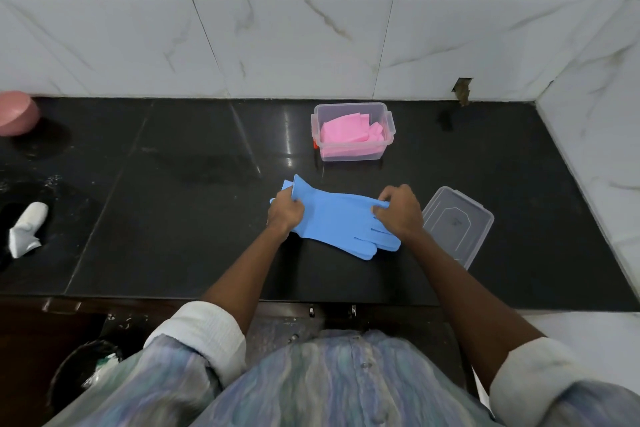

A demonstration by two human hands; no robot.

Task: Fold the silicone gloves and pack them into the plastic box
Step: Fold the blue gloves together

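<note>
A: Which step?
B: Folding. The left hand (286, 211) pinches the cuff and the right hand (398, 210) the thumb of the flat blue silicone gloves (337, 218).
A: Next?
B: Likely fold in half, then carry to the clear plastic box (352, 108) at twelve o'clock, holding folded pink gloves (346, 137).

Glossy black stone counter (194, 218), clear plastic box (349, 156)

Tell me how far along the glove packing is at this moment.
About halfway. Done: the pink gloves already lie folded inside the open plastic box. In hand: the blue gloves lie flat on the counter, the left hand holding the cuff end and the right hand pinching the finger end. Left: folding them and packing them in. The lid lies beside them.
</note>
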